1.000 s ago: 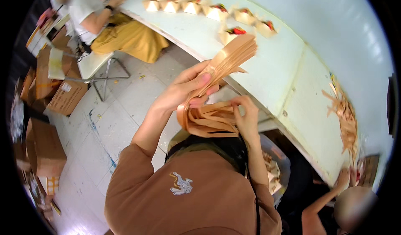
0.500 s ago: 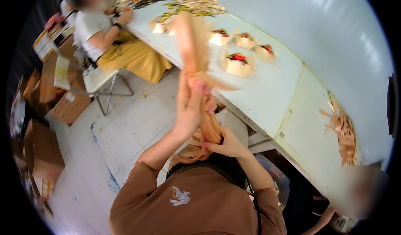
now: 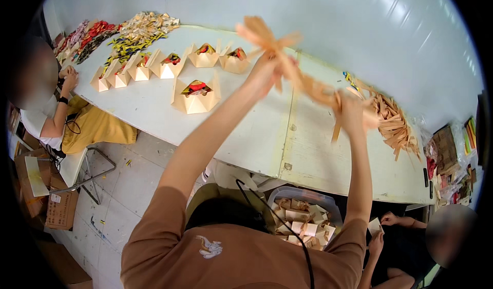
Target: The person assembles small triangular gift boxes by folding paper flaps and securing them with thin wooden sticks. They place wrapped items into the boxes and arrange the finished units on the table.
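Observation:
Both arms reach over the table, with a loose bunch of light-brown ribbon strips (image 3: pixel 308 86) stretched between my hands. My left hand (image 3: pixel 268 74) is closed round one end, where loose ends fan out above the fist. Farther right, my right hand (image 3: pixel 353 113) grips the other end, partly smeared by motion. Just past it lies a pile of similar brown ribbons (image 3: pixel 398 119) on the table. To the left of my left hand stands an open cream paper box (image 3: pixel 196 101) filled with red and yellow packets.
Behind it, more open filled boxes (image 3: pixel 169 69) form a row on the white table (image 3: pixel 246 135). Heaped small packets (image 3: pixel 138 34) lie at the far left. Below the table edge is a clear bin (image 3: pixel 336 201) of small boxes. Co-workers sit at left and lower right.
My hands have moved from in front of my body up and right over the table, with the ribbons in them. The view has turned right, bringing the bin of boxes into sight.

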The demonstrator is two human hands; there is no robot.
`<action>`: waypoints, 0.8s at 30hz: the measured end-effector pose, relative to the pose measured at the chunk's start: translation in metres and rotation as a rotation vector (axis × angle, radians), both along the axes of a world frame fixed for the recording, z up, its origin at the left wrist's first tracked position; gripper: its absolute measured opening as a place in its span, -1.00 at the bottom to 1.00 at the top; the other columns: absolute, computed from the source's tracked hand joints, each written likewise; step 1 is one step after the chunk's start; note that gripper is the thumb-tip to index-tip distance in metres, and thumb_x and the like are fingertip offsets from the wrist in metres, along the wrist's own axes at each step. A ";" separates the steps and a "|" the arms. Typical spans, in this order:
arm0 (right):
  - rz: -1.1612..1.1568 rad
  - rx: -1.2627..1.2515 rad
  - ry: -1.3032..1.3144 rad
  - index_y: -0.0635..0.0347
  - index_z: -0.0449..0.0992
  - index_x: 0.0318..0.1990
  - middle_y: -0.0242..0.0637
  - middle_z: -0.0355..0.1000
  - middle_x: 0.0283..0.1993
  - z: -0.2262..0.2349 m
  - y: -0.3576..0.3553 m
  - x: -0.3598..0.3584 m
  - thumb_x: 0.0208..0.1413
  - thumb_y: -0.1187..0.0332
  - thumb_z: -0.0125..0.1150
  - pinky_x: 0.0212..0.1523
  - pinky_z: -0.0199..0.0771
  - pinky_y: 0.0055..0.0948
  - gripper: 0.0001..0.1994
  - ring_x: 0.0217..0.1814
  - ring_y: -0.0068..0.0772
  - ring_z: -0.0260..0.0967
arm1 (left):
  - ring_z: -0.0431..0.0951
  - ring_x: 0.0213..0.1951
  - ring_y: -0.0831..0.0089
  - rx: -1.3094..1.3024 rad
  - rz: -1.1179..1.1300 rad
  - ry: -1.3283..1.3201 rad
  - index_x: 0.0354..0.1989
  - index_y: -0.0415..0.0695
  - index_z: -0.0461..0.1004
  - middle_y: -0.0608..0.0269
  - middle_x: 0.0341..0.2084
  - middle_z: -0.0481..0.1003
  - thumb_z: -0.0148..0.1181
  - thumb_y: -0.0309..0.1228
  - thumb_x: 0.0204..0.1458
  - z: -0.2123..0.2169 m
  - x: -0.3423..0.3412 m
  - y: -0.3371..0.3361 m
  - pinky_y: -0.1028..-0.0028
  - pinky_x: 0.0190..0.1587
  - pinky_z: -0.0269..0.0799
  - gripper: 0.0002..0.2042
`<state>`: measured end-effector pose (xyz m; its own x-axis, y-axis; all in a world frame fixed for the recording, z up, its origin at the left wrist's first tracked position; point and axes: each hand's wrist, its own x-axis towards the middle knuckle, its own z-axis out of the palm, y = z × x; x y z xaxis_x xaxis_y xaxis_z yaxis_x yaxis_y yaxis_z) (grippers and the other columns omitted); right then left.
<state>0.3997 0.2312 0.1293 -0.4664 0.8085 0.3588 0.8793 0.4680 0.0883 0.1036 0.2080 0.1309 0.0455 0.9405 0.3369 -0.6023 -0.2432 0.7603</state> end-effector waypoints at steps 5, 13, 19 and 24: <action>-0.055 0.186 0.094 0.02 0.04 0.40 0.07 -0.01 0.42 -0.023 0.104 0.009 -0.17 0.33 0.50 0.43 -0.10 0.08 -0.05 0.50 0.18 -0.17 | 0.52 -0.09 0.23 -0.444 0.153 0.684 0.40 -0.16 0.02 -0.05 0.10 0.39 0.34 -0.25 -0.03 -0.041 -0.034 0.096 0.24 -0.06 0.49 -0.17; 0.085 -0.253 0.304 0.14 0.09 0.37 0.17 -0.05 0.44 -0.125 0.124 -0.021 -0.03 0.33 0.37 0.42 -0.05 0.10 -0.20 0.50 0.24 -0.16 | 0.43 0.06 0.04 0.283 0.909 1.347 0.00 -0.16 0.46 0.01 0.03 0.40 0.17 -0.59 0.01 -0.079 -0.104 -0.127 0.21 0.08 0.38 -0.67; 0.036 -0.123 0.256 0.31 0.22 0.29 0.12 0.04 0.41 -0.153 0.157 -0.130 0.15 0.29 0.16 0.43 -0.09 0.10 -0.43 0.49 0.10 -0.08 | 0.38 0.11 -0.13 0.039 1.375 1.585 0.02 -0.16 0.50 -0.14 0.18 0.25 0.20 -0.57 0.01 -0.076 -0.133 -0.158 0.14 0.11 0.37 -0.66; 0.083 0.072 0.053 0.32 0.33 0.19 0.00 0.15 0.38 -0.168 0.120 -0.146 0.19 0.31 0.09 0.42 -0.06 0.07 -0.55 0.46 -0.01 0.01 | 0.36 0.16 -0.19 -0.135 1.218 1.392 0.05 -0.22 0.48 -0.22 0.25 0.18 0.15 -0.61 0.04 -0.109 -0.154 -0.159 0.08 0.12 0.38 -0.65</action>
<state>0.2539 0.3507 -0.0383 -0.5099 0.7388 0.4407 0.8419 0.5337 0.0793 -0.0503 0.0492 0.0220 -0.4487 0.6765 0.5839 0.8364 0.0878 0.5410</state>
